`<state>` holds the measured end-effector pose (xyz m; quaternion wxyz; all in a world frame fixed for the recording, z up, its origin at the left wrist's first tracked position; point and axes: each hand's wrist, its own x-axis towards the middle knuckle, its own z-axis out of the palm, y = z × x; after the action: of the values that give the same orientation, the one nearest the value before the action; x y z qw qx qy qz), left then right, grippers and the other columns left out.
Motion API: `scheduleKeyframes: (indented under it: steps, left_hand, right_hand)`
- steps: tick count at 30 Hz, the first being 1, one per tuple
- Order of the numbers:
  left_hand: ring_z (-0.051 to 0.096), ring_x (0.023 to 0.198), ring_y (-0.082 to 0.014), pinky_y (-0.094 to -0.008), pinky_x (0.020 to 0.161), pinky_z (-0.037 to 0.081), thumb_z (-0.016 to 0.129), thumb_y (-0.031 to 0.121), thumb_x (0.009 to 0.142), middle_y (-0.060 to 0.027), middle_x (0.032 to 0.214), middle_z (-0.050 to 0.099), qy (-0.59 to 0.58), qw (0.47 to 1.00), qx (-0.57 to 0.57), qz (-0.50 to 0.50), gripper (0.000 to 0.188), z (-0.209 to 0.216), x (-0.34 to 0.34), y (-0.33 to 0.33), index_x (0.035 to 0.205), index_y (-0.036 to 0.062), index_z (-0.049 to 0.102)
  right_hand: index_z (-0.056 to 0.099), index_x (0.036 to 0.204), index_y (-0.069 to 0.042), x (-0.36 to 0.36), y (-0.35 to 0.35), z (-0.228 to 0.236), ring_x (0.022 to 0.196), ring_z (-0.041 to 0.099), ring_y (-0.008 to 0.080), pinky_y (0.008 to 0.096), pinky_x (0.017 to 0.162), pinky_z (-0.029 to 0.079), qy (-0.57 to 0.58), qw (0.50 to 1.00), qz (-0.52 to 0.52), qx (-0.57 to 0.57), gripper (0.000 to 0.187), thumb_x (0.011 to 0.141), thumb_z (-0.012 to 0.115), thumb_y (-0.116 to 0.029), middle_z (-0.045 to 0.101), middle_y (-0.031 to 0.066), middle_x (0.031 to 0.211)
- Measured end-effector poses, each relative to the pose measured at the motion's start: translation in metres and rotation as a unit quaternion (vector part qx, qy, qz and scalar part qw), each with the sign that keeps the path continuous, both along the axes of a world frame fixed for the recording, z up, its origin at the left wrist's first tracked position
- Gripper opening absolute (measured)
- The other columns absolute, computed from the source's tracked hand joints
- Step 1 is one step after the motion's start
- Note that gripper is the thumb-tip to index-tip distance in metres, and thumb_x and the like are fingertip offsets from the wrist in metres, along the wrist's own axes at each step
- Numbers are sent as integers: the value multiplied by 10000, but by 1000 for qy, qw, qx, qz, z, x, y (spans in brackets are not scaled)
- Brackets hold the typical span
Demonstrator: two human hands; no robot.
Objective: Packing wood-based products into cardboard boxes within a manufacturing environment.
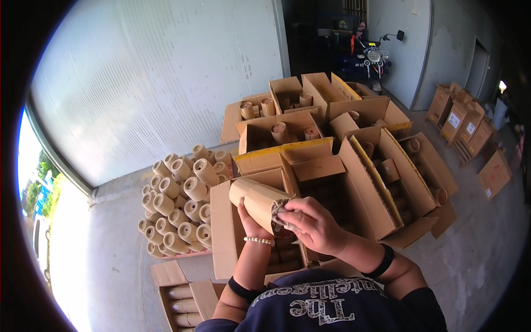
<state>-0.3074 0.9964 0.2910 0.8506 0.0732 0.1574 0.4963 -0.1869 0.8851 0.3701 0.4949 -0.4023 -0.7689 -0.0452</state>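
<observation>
A pale tan cylinder [255, 195], tilted with its far end up to the left, rests in my left hand [251, 224]. The thumb and palm of that hand wrap its underside and near side. At the cylinder's near end, grey-brown stringy material [278, 210] bunches out of the rim. My right hand [318, 222] pinches this material between closed fingers. Both hands are above an open cardboard box [224, 232] in which more cylinders show dimly. What lies inside the held cylinder is hidden.
Left of the box stands a dense stack of short tan cylinders [180, 207] with holes in their ends. Several open cartons [285, 152] holding cylinders crowd ahead and right. A smaller carton [171, 274] sits near left. A motorbike [375, 57] stands far back.
</observation>
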Motion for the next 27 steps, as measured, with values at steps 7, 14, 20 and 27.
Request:
scheduleKeyframes:
  steps: [7,14,20,27]
  left_hand:
    - [506,977,-319,-467,854,404,469,518,748,-124,1093,523,-8,1000,-26,-6,589,8,-2,-7,1156,95,437]
    - [512,963,-315,-463,852,406,495,504,741,-122,1073,533,23,999,-17,-25,568,2,16,-21,1136,98,454]
    - [537,915,-291,-447,809,435,530,493,725,-115,1015,558,29,998,-9,-57,554,-2,13,-24,1102,91,479]
    - [562,864,-276,-410,757,468,524,477,737,-129,976,571,135,990,-23,-33,547,-7,-23,-14,1089,61,479]
  right_hand:
    - [600,887,-63,40,-33,-44,686,504,195,281,610,450,-146,984,-25,-98,217,671,584,-65,516,61,872]
    - [572,949,-31,37,-34,-16,738,498,202,293,625,444,-31,999,-15,31,286,664,602,-40,491,52,936]
    - [594,874,-72,65,-62,-75,742,521,203,306,649,462,-57,988,-65,-126,232,646,590,-26,513,50,875]
    - [577,858,-41,93,-98,-121,770,529,268,337,654,460,86,969,-95,-209,273,603,569,53,510,89,873]
